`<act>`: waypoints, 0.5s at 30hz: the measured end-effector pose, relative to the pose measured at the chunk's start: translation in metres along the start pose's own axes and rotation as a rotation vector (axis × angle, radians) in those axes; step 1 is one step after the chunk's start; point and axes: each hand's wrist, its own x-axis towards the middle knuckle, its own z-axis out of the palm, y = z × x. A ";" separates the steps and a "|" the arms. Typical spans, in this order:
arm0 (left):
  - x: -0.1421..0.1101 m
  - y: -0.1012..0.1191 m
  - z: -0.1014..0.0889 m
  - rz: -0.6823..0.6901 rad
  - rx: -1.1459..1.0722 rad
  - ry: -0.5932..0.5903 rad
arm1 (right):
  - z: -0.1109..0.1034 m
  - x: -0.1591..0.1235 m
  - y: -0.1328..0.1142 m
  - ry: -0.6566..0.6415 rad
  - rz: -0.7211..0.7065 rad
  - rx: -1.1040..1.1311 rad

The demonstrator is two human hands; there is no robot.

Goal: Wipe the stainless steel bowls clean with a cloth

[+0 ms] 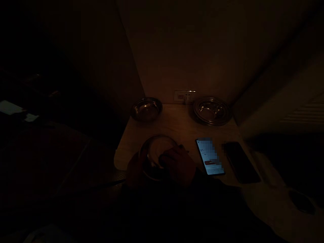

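Note:
In the dim head view, a shiny metal bowl [155, 148] stands at the near edge of a small wooden table. My left hand [134, 170] is wrapped round the bowl's left side. Over its right side reaches my right hand [180, 163], with the fingers bent together inside the rim. Darkness hides the fingertips and whatever they may hold. The bowl's contents are too dark to make out. Just right of my right hand lies a phone [209, 157] with a lit screen.
A metal dish [146, 109] sits at the table's back left, and stacked metal dishes [212, 111] stand at the back right. Between them a wall socket [181, 96] has something plugged in. A dark flat object [241, 162] lies right of the phone. Walls border the table [174, 119].

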 end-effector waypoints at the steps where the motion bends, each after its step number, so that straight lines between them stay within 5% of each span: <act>1: -0.001 0.001 0.000 -0.016 -0.034 -0.013 | -0.001 -0.001 0.000 -0.001 -0.008 0.002; 10: 0.008 -0.013 -0.004 0.068 -0.024 -0.023 | 0.004 0.006 0.000 0.018 -0.022 -0.031; 15: 0.007 -0.015 -0.002 -0.022 -0.080 -0.060 | -0.003 -0.004 0.002 0.021 -0.024 -0.016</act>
